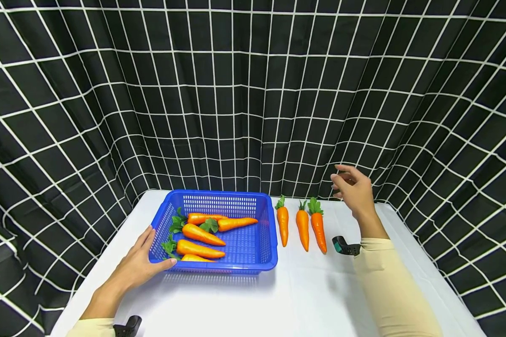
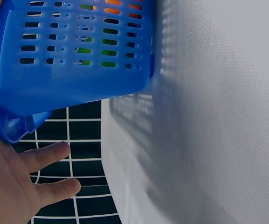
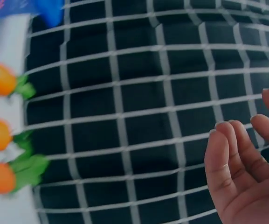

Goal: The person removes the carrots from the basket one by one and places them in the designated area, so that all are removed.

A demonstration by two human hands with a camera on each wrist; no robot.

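A blue plastic basket (image 1: 240,266) sits on the left part of the table, with several orange carrots (image 1: 202,234) with green tops lying inside. My left hand (image 1: 139,264) grips its near left corner, thumb along the front rim and fingers by the left side. In the left wrist view, two fingers extend below the basket's rim. Three more carrots (image 1: 303,229) lie side by side on the cloth to the right of the basket, leafy ends away from me. Raised beyond and right of them, my right hand (image 1: 354,187) holds nothing, its fingers loosely bent.
White cloth (image 1: 303,295) covers the table. Black curtains (image 1: 219,117) with a white grid stand close behind the table and along both sides. Dark straps with small devices (image 1: 343,245) are on both wrists.
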